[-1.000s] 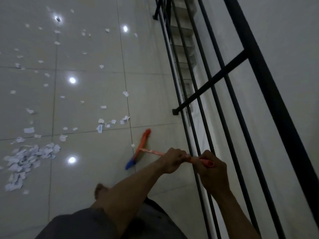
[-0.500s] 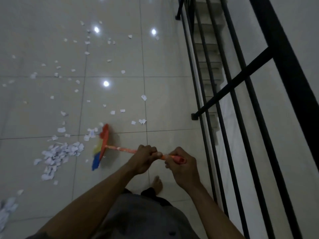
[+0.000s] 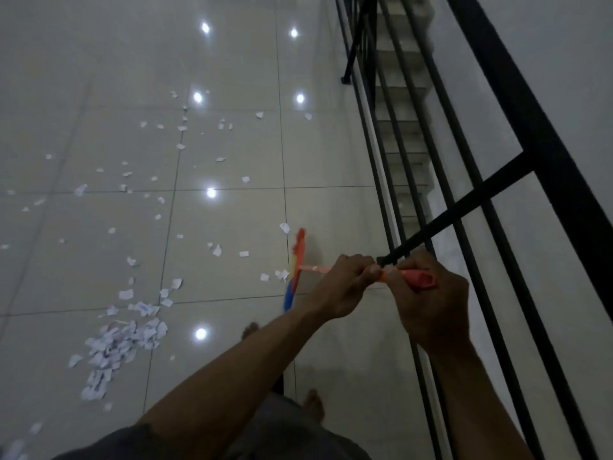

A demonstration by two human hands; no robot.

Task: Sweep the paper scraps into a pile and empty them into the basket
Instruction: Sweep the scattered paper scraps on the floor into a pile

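Head camera, looking down: what are the hands doing?

— Both hold a broom (image 3: 297, 250). The left hand (image 3: 345, 287) has its fingers curled tight round the orange stick. The right hand (image 3: 428, 303) is wrapped round the red end of the stick, just beside the left one. The thumbs nearly meet.

— Where is the brush part?

— Down on the tiled floor (image 3: 232, 61), out in front of the left hand. It is orange at the top, then yellow and blue lower down. It looks like it touches the floor, but it is blurry.

— And the paper?

— A few small white scraps (image 3: 282, 274) lie just beside the brush, on its left. One more sits near its top tip. Lots of loose bits (image 3: 217, 250) are spread over the tiles farther left and farther away. A big pile of scraps (image 3: 116, 346) is on the left, well apart from the brush.

— What is on the right?

— A black railing (image 3: 530, 154) with thin bars. The right hand is close to it. Behind the bars, pale stairs (image 3: 401, 104) go down.

— Anything else?

— Two bare feet, one (image 3: 250, 328) under the left arm, near the brush, and one (image 3: 313, 406) lower down. Bright round spots of light shine on the tiles.
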